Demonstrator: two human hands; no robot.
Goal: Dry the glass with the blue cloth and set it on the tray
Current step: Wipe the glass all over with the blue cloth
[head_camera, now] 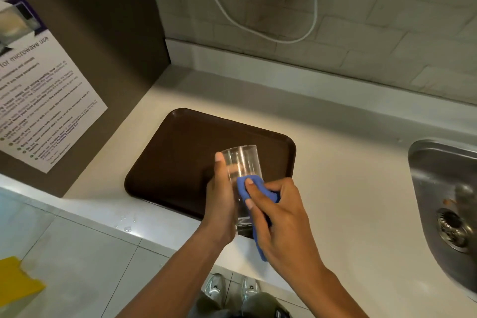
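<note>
Above tray (165, 152) near edge: left hand (222, 204) grips glass (242, 170); right hand (281, 217) clutches blue cloth (247, 186).

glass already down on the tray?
No: the left hand holds the glass tilted in the air over the brown tray while the right hand presses the blue cloth to it.

Bare tray (180, 152) ahead of both hands; sink (444, 188) well right.

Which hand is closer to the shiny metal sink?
Right. The right hand, pressing the blue cloth on the clear glass, is nearer the metal sink; the left hand is farther.
</note>
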